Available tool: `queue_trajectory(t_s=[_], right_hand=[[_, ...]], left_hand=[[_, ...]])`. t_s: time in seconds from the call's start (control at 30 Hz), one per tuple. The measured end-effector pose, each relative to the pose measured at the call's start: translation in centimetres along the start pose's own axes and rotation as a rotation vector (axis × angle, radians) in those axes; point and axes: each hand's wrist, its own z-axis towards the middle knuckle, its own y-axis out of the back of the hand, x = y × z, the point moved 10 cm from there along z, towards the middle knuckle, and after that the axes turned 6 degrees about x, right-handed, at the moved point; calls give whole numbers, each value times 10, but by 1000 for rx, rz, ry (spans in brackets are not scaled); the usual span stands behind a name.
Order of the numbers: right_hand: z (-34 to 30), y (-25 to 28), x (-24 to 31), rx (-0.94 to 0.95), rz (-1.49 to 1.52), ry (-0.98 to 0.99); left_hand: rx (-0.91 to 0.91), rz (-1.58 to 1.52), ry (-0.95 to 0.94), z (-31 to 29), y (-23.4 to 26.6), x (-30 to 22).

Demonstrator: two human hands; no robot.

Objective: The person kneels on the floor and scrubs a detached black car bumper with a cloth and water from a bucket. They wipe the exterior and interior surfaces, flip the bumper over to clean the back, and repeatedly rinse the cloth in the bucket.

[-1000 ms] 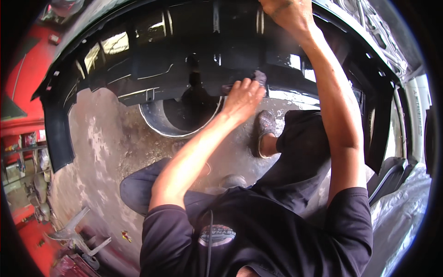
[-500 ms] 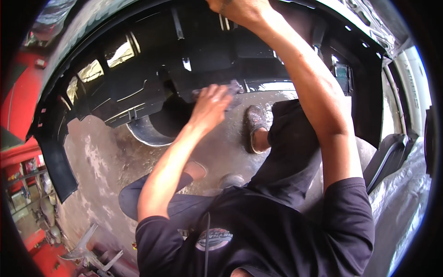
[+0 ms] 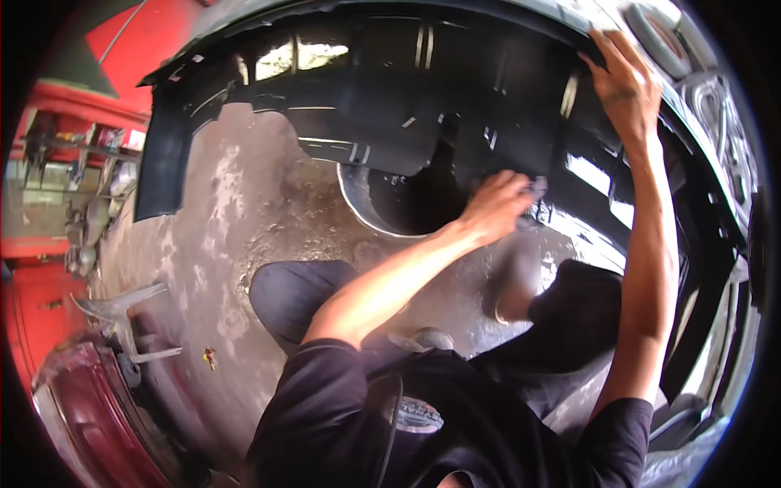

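Observation:
A long, curved, glossy black car bumper spans the space before me, water shining on it. My left hand presses a dark, crumpled wet cloth against its lower edge. Up at the bumper's far right edge, my right hand grips the rim, thumb on the near face and fingers over the top. Below the bumper, left of my left hand, sits a round basin with a pale rim and dark liquid, partly covered by the bumper. My left palm is hidden.
Wet concrete floor lies beneath. At left are a grey metal stand, a dark red car panel and a red shelf unit with parts. A tyre rests at the upper right. My knees and a blurred shoe are close under the bumper.
The view has turned, so the bumper and basin appear farther right. My right hand has come fully into view on the rim. The left hand stays with the cloth along the lower edge.

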Motion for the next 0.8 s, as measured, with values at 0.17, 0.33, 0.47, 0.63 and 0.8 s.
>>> queue_trajectory(t_s=[0.17, 0.33, 0.47, 0.63, 0.8], right_hand=[[4, 1, -6, 59, 86, -84], [-8, 3, -25, 61, 55, -89], [-21, -4, -42, 116, 100, -170], [-24, -9, -42, 130, 146, -188], [-26, -14, -45, 132, 152, -198]], left_hand=[[72, -136, 354, -104, 85, 83], [779, -227, 737, -141, 4, 165], [688, 83, 634, -134, -69, 234], [995, 167, 624, -140, -151, 253], [1150, 83, 436, -147, -122, 213]])
